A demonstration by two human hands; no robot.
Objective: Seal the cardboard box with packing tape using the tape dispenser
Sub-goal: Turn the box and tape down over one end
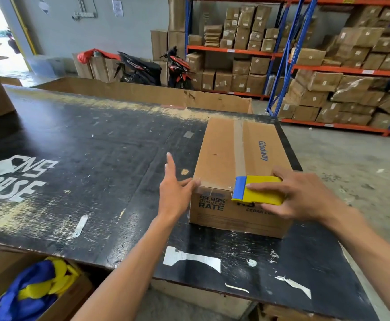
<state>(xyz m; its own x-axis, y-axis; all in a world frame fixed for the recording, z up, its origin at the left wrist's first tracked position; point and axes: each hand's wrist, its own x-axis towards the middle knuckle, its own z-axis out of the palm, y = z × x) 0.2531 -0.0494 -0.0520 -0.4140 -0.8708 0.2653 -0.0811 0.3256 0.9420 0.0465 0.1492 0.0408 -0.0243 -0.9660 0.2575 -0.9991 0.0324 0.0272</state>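
A brown cardboard box [219, 156] with blue lettering lies on the black table [85, 147], its flaps closed. A strip of clear tape [239, 147] runs along the top seam from the far edge to the near edge. My right hand [298, 195] grips a yellow tape dispenser [259, 192] with a blue front. The dispenser sits at the box's near top edge, over the end of the tape. My left hand [177, 188] is open, fingers spread, its thumb touching the box's near left corner.
The table top is scratched, with white lettering [15, 181] at the left and tape scraps [189, 258] near the front edge. A cardboard bin with blue and yellow items [36, 286] stands below left. Shelves of boxes [328, 66] and two motorbikes [157, 68] stand behind.
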